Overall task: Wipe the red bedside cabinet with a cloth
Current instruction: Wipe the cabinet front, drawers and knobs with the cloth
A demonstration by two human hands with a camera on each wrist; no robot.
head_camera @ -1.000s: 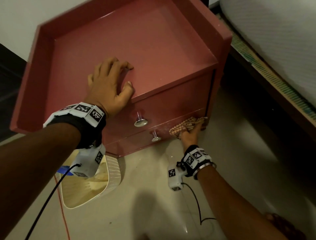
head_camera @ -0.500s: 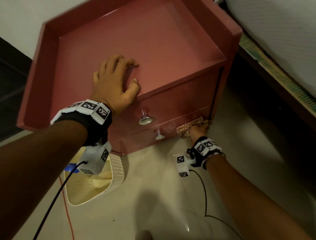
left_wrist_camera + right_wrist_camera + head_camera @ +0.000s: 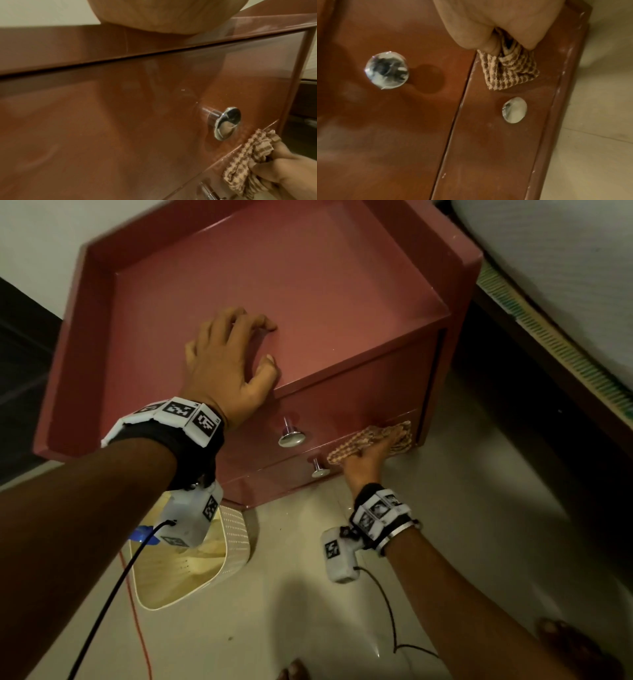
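Note:
The red bedside cabinet stands on the floor with two drawers, each with a chrome knob. My left hand rests on the top near its front edge, fingers spread and holding nothing. My right hand grips a bunched brown-and-beige checked cloth and presses it against the lower drawer front, right of the lower knob. In the right wrist view the cloth hangs out of my right hand, just above the lower knob. The left wrist view shows the cloth below the upper knob.
A cream perforated basket sits on the tiled floor under my left forearm, close to the cabinet's lower left. A bed with a white mattress runs along the right. An orange cable crosses the floor. My foot is at the lower right.
My right hand slid the cloth to the right end of the lower drawer, then back left toward the lower knob. The left hand stayed on the cabinet top.

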